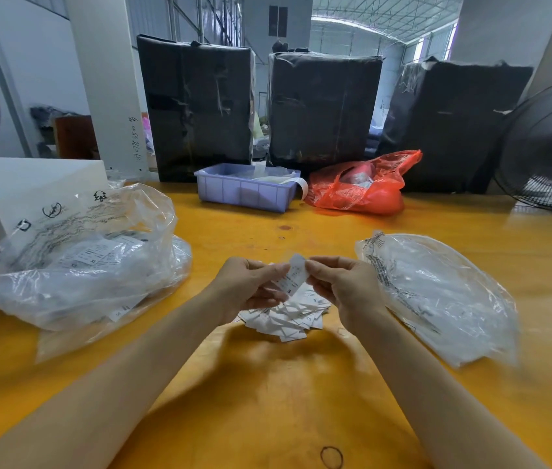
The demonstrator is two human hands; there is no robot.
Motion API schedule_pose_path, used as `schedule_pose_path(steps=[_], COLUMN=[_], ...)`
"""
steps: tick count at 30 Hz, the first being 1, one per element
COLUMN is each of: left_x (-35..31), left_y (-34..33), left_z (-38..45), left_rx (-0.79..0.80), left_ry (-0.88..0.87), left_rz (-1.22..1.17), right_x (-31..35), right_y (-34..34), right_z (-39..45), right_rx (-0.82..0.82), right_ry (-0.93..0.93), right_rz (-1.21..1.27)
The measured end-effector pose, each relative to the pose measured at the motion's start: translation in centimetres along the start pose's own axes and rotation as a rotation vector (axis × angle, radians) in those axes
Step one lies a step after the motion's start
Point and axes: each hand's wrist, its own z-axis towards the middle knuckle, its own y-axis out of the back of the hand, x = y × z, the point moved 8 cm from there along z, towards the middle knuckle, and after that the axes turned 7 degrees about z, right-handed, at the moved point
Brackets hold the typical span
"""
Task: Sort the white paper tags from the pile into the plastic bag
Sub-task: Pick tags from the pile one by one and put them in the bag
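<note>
A pile of white paper tags [288, 318] lies on the yellow table [268, 394] in front of me. Just above it, my left hand [247, 284] holds a small stack of tags in its curled fingers. My right hand [339, 282] pinches the top end of one white tag [296, 270] between thumb and fingers, over that stack. A large clear plastic bag [75, 262] with tags inside lies to the left. To the right, a flatter clear plastic bag [443, 292] rests on the table.
A lilac plastic bin [246, 189] and a red plastic bag [362, 186] sit at the back, before three black-wrapped bales [200, 106]. A fan [548, 147] stands at the far right. A white box [14, 184] is behind the left bag. A rubber band [331, 456] lies near me.
</note>
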Motion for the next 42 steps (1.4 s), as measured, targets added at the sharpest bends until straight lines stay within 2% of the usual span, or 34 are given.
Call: schedule_pose_path(steps=[5, 10, 12, 14, 17, 19, 21, 22, 24, 27, 32, 34, 39, 42], left_x=[0.0, -0.3, -1.2, -2.9, -6.1, -7.3, -7.0, -6.4, -4.8, -2.9, -3.6, -4.5, -7.9, -9.8], left_y=[0.3, 0.7, 1.5, 3.9, 11.1, 15.9, 19.8, 21.4, 23.4, 23.7, 23.0, 22.7, 20.0, 16.2], left_z=[0.3, 0.4, 0.2, 0.2, -1.3, -3.4, -4.8, -4.9, -4.6, -4.2, -4.0, -4.3, -6.1, -6.3], left_rx=[0.031, 0.013, -0.025, -0.172, -0.645, -0.968, -1.183, -1.23, -1.228, -1.146, -1.148, -1.214, -1.394, -1.393], left_ry=[0.003, 0.004, -0.04, -0.149, -0.354, -0.408, -0.343, -0.267, -0.059, 0.148, 0.175, 0.089, -0.37, -0.61], left_rz=[0.061, 0.074, 0.094, 0.122, 0.227, 0.377, 0.567, 0.665, 0.821, 0.941, 1.093, 1.109, 1.017, 1.016], right_x=[0.2, 0.4, 1.5, 4.2, 8.9, 9.5, 7.9, 6.9, 5.4, 5.2, 5.7, 6.3, 8.8, 10.3], right_y=[0.2, -0.2, 0.1, 2.2, 7.2, 10.3, 13.3, 14.3, 15.3, 15.3, 15.0, 14.9, 13.7, 12.8], right_z=[0.2, 0.2, 0.4, 1.0, 1.0, 1.7, 3.3, 3.8, 4.1, 4.1, 3.7, 3.5, 2.5, 1.4], right_rx=[-0.032, 0.014, 0.015, -0.08, -0.377, -0.48, -0.463, -0.432, -0.383, -0.407, -0.48, -0.497, -0.534, -0.565], right_ry=[0.012, 0.0, 0.049, 0.227, 0.564, 0.552, 0.337, 0.22, 0.073, 0.043, 0.116, 0.165, 0.36, 0.505], right_rz=[0.018, 0.029, 0.031, -0.071, -0.649, -0.995, -1.207, -1.288, -1.373, -1.369, -1.375, -1.327, -1.141, -0.945])
